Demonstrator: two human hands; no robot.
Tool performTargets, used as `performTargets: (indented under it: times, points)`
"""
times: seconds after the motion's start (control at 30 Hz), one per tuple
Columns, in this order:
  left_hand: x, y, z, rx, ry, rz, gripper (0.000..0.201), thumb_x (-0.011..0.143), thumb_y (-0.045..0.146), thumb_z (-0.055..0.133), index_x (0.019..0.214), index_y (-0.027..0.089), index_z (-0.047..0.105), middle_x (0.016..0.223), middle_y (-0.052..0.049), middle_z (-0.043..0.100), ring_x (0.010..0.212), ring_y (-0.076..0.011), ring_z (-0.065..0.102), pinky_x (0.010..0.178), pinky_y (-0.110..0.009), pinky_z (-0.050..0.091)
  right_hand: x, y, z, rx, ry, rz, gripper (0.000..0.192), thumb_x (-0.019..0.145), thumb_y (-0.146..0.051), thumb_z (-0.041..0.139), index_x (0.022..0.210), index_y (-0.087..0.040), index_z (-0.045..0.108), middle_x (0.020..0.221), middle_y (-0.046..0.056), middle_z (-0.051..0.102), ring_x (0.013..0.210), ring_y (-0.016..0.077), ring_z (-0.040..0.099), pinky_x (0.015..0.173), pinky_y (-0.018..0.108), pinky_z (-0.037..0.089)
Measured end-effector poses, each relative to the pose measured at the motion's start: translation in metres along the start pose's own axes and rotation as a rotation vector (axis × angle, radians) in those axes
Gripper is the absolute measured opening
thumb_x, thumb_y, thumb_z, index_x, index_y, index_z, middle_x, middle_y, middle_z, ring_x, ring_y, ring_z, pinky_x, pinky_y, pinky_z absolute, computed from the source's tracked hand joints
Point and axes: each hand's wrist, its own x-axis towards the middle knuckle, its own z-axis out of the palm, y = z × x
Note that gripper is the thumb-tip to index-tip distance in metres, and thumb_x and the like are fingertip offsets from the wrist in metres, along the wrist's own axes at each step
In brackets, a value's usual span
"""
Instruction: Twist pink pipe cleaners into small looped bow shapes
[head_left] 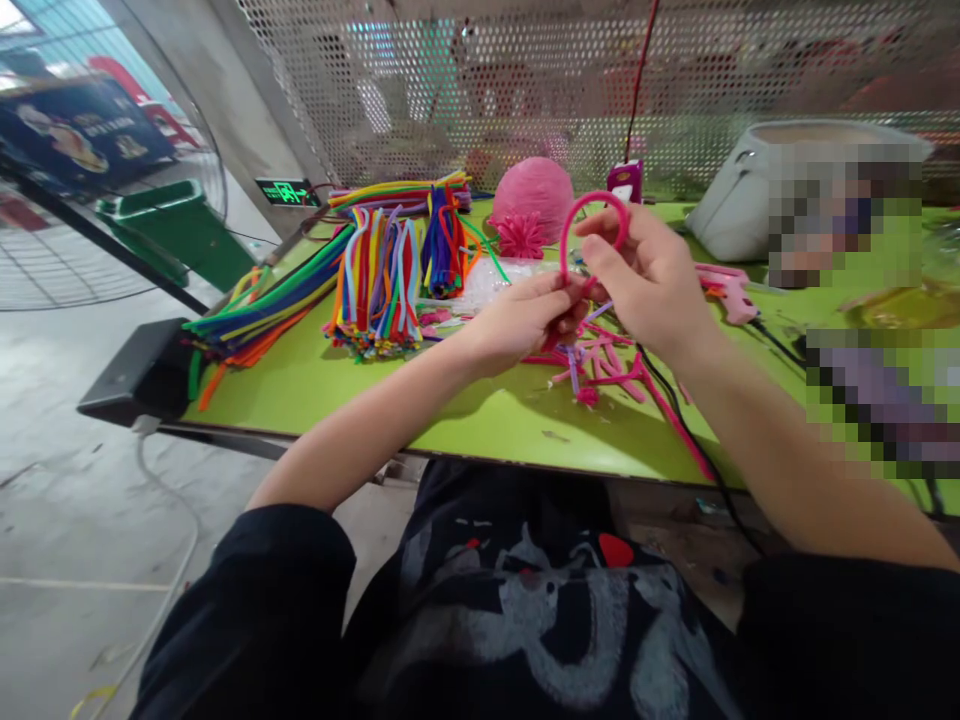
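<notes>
Rearward, a perforated panel [420, 75] stands behind the green table [480, 425]. At the table's right rests a pale container [731, 190], partly obscured. Bundles [375, 280] of multicoloured fuzzy stems occupy the left side. Both hands are raised over the table: the left hand [544, 308] and, just beside it, the right hand [652, 270]. A pink ball [534, 190] sits beyond them, near the panel. A glue gun [733, 292] lies near the right hand. The pink stem [565, 240] is between the hands, bent into an upward loop; left thumb and fingers clamp its base, right thumb and fingers pinch its other side. Loose pink pieces [611, 365] lie below.
</notes>
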Motion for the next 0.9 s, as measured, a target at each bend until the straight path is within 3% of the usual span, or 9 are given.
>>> performTargets:
  times: [0.1, 0.2, 0.33, 0.4, 0.63, 0.8, 0.9]
  points:
    - [-0.002, -0.003, 0.003, 0.032, -0.027, -0.052, 0.034, 0.112, 0.007, 0.044, 0.081, 0.015, 0.055, 0.064, 0.007, 0.055, 0.052, -0.0018, 0.049, 0.057, -0.015, 0.044, 0.004, 0.001, 0.002, 0.076, -0.121, 0.132, 0.032, 0.104, -0.053, 0.079, 0.090, -0.025, 0.073, 0.073, -0.004, 0.058, 0.063, 0.0106, 0.047, 0.063, 0.026, 0.049]
    - [-0.004, -0.003, 0.002, 0.077, -0.102, -0.108, 0.035, 0.112, 0.006, 0.045, 0.080, 0.013, 0.058, 0.066, 0.006, 0.062, 0.055, -0.0019, 0.057, 0.062, -0.017, 0.050, 0.007, -0.001, 0.006, 0.203, -0.197, 0.252, 0.049, 0.104, -0.062, 0.075, 0.078, -0.021, 0.069, 0.078, -0.001, 0.065, 0.062, 0.0096, 0.050, 0.059, 0.026, 0.047]
    - [-0.007, 0.003, -0.009, 0.224, -0.272, -0.137, 0.036, 0.111, 0.012, 0.056, 0.081, 0.008, 0.074, 0.072, -0.001, 0.075, 0.060, -0.0038, 0.066, 0.063, -0.017, 0.051, 0.010, -0.006, 0.008, 0.410, -0.152, 0.315, 0.060, 0.104, -0.062, 0.074, 0.065, -0.022, 0.053, 0.071, -0.001, 0.054, 0.068, 0.0119, 0.055, 0.064, 0.025, 0.050]
    - [-0.008, 0.006, -0.016, 0.294, -0.298, -0.129, 0.035, 0.110, 0.019, 0.063, 0.083, 0.008, 0.081, 0.072, -0.003, 0.078, 0.059, -0.0033, 0.065, 0.063, -0.016, 0.051, 0.011, -0.009, 0.008, 0.461, -0.131, 0.344, 0.060, 0.106, -0.061, 0.072, 0.065, -0.022, 0.051, 0.068, -0.002, 0.049, 0.066, 0.0117, 0.052, 0.065, 0.025, 0.051]
    - [-0.006, 0.006, -0.024, 0.397, -0.185, -0.182, 0.024, 0.102, 0.028, 0.078, 0.085, 0.012, 0.086, 0.079, -0.004, 0.084, 0.066, -0.0050, 0.072, 0.069, -0.016, 0.058, 0.012, -0.017, 0.007, 0.555, -0.038, 0.508, 0.061, 0.116, -0.055, 0.054, 0.066, -0.020, 0.057, 0.063, -0.003, 0.053, 0.055, 0.0089, 0.050, 0.058, 0.021, 0.050]
    - [-0.005, -0.001, -0.032, 0.496, -0.137, -0.148, 0.034, 0.084, 0.047, 0.094, 0.083, 0.014, 0.087, 0.077, -0.005, 0.082, 0.063, -0.0051, 0.065, 0.060, -0.017, 0.048, 0.012, -0.014, 0.007, 0.512, 0.035, 0.504, 0.059, 0.116, -0.056, 0.054, 0.071, -0.020, 0.065, 0.068, -0.001, 0.066, 0.057, 0.0093, 0.062, 0.055, 0.020, 0.053]
    - [-0.003, -0.004, -0.037, 0.587, -0.114, -0.105, 0.042, 0.081, 0.056, 0.093, 0.080, 0.014, 0.086, 0.067, -0.003, 0.073, 0.056, -0.0040, 0.053, 0.054, -0.020, 0.036, 0.011, -0.013, 0.007, 0.507, 0.036, 0.521, 0.054, 0.116, -0.055, 0.057, 0.075, -0.020, 0.067, 0.074, 0.001, 0.071, 0.063, 0.0107, 0.067, 0.056, 0.021, 0.056]
